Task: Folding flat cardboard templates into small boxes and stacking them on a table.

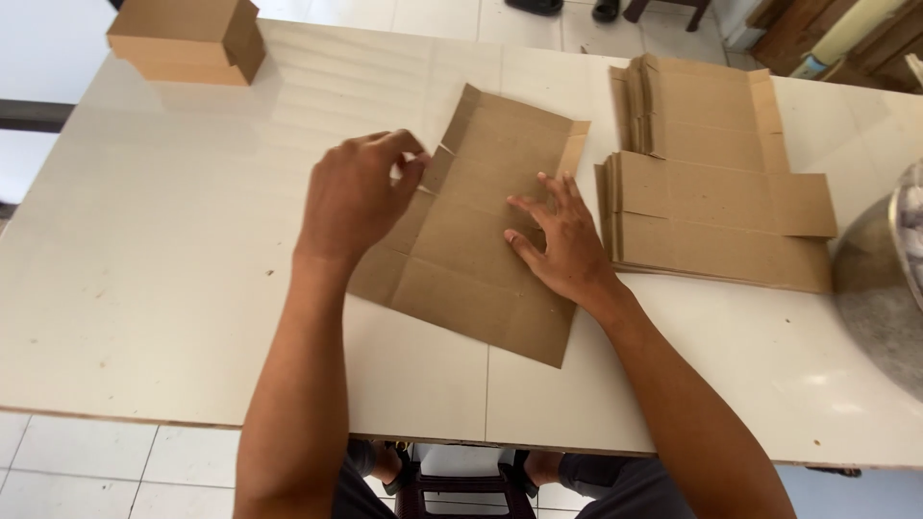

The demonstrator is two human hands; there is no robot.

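Observation:
A flat brown cardboard box blank (471,250) lies unfolded on the white table (173,250), angled slightly. My left hand (356,197) pinches a small side flap at the blank's left edge between thumb and fingers. Flat on the blank's middle right rests my right hand (562,240), fingers spread and pressing the sheet down.
A stack of several more flat cardboard blanks (711,183) lies to the right of the sheet. Two folded brown boxes (187,38) stand stacked at the table's far left corner. A round metal bowl (880,288) sits at the right edge. Tiled floor shows beyond the near edge.

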